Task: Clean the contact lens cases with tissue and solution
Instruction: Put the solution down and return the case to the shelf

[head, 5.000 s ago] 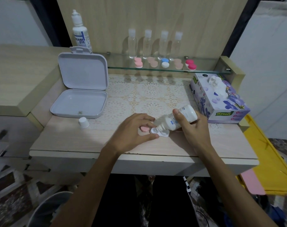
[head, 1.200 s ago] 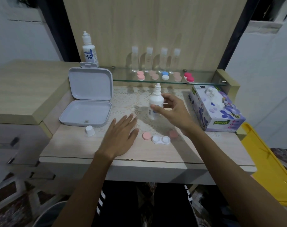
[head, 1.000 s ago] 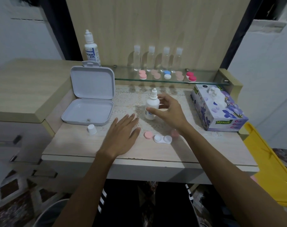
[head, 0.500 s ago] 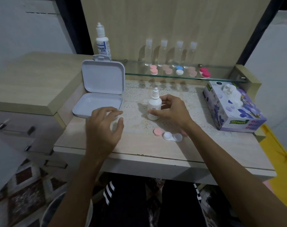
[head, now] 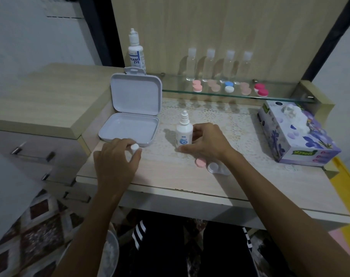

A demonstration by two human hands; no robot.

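Left hand [head: 118,156] pinching white cap [head: 134,147], right hand [head: 204,142] gripping upright solution bottle [head: 184,132]

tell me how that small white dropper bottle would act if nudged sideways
The small white plastic dropper bottle stands upright, tall and narrow, so it would probably tip rather than slide. Uncapped, it might leak. The right hand holding its body likely steadies it.

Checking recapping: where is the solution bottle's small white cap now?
The white cap is pinched in the left hand, just in front of the open white box, left of the solution bottle.
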